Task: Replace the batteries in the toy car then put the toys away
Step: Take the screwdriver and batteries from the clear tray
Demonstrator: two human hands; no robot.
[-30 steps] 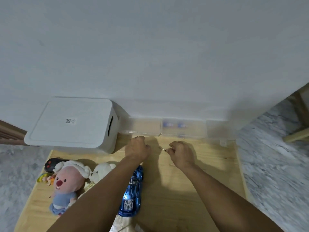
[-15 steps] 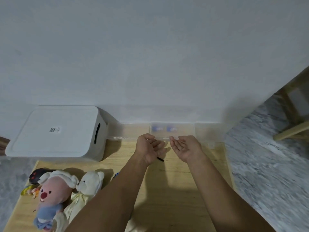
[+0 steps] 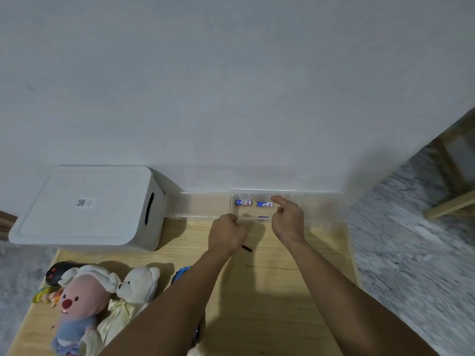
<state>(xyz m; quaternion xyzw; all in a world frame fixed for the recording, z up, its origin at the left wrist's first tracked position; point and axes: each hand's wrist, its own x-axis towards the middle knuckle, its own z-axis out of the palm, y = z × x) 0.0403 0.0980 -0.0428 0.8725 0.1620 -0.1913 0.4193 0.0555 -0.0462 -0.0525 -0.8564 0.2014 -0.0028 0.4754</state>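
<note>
Two batteries [image 3: 253,203] lie in the clear tray [image 3: 203,216] against the wall. Our right hand [image 3: 287,219] hovers over them, fingers curled, pinching nothing we can see. Our left hand [image 3: 226,235] grips a dark tool [image 3: 247,248] on the tabletop [image 3: 270,291]. The car [image 3: 182,274] peeks from under our left arm, beside the plush toys [image 3: 102,299].

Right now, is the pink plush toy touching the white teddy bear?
Touching. The head view shows the pink plush toy with its white hood pressed against the white teddy bear, no gap.
</note>
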